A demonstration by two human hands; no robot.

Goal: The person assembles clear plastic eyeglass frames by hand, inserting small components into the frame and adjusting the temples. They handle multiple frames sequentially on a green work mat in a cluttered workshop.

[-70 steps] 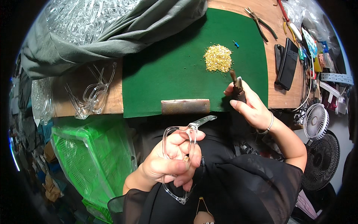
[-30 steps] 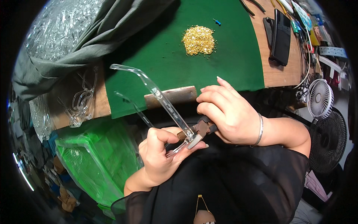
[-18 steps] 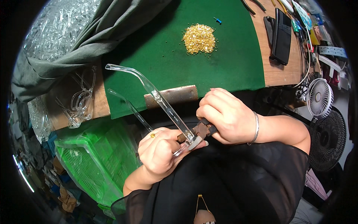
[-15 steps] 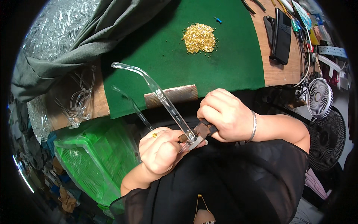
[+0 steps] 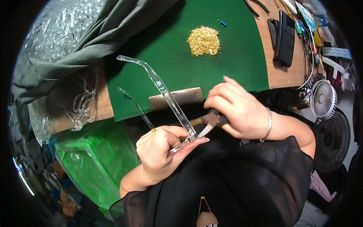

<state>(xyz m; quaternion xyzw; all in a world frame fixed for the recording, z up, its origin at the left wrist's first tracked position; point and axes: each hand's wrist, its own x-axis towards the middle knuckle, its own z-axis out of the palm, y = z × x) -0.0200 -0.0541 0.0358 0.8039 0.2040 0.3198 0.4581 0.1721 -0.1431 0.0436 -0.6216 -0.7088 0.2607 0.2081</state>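
My left hand (image 5: 160, 150), with a yellow-stoned ring, is closed around the front of a clear plastic eyeglass frame (image 5: 171, 101). Both temples of the frame stick up and away over the green mat, their tips bent left. In my right hand (image 5: 237, 108) is a pair of pliers (image 5: 211, 119) with brownish jaws and dark handles. Its jaws are spread beside the near temple's hinge; whether they touch the frame I cannot tell. The fingers of that hand are loosely curled, one fingertip raised, and the handles are mostly hidden under them.
On the green mat (image 5: 159, 41) lie a pile of tiny gold pieces (image 5: 204, 41), a blue push pin (image 5: 222, 23) and a textured metal block (image 5: 181, 98) at the near edge. Clear frames (image 5: 84, 102) sit left, above a green crate (image 5: 94, 159). A phone (image 5: 285, 39) and fans (image 5: 324, 96) are right.
The plier jaws have spread and come away from the hinge area as my right hand loosened and shifted right. My left hand has moved slightly left, and the temples have tilted a little.
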